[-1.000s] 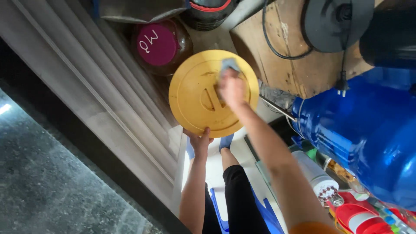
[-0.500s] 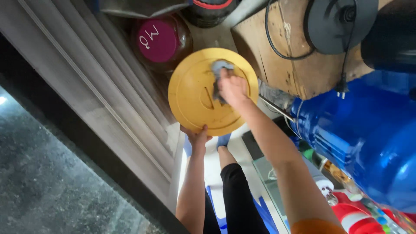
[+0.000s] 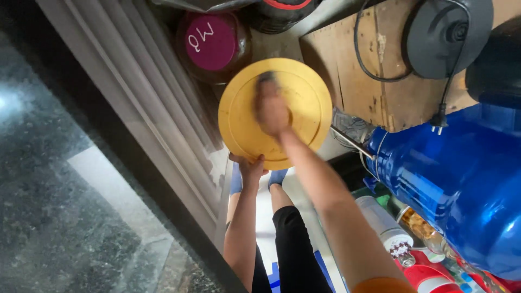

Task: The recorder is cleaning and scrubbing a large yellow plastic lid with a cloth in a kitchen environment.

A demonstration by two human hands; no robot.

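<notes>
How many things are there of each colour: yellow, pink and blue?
Yellow: 1, the lid that the hands hold.
Pink: 1, the jar lid.
Blue: 1, the big bottle.
Total: 3

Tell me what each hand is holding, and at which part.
The left hand grips the yellow round lid at its lower rim. The right hand presses on its face; any cloth there is too blurred to tell.
</notes>
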